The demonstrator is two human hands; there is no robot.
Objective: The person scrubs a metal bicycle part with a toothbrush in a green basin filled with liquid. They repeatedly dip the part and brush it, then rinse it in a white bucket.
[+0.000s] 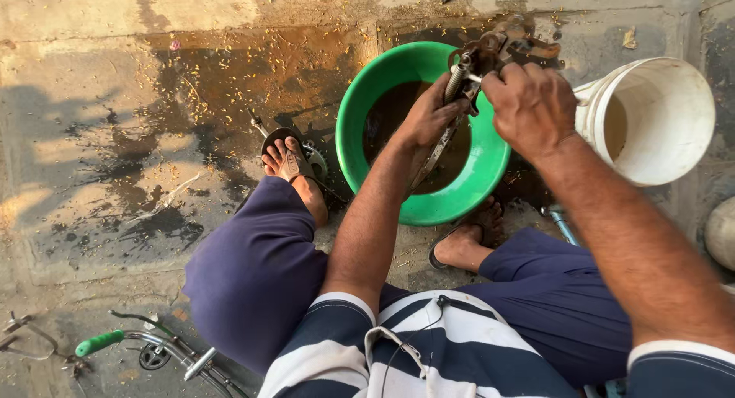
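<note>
Over the round green plastic basin of dark liquid, the left hand clenches its fingers around a greasy metal bicycle part; the right hand grips its top. A white plastic bucket stands just beside.

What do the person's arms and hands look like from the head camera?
Both arms are bare from above the elbow down. The left hand and right hand wear no gloves, and no watch or rings show. Short sleeves are striped navy and white, with white cuffs.
</note>
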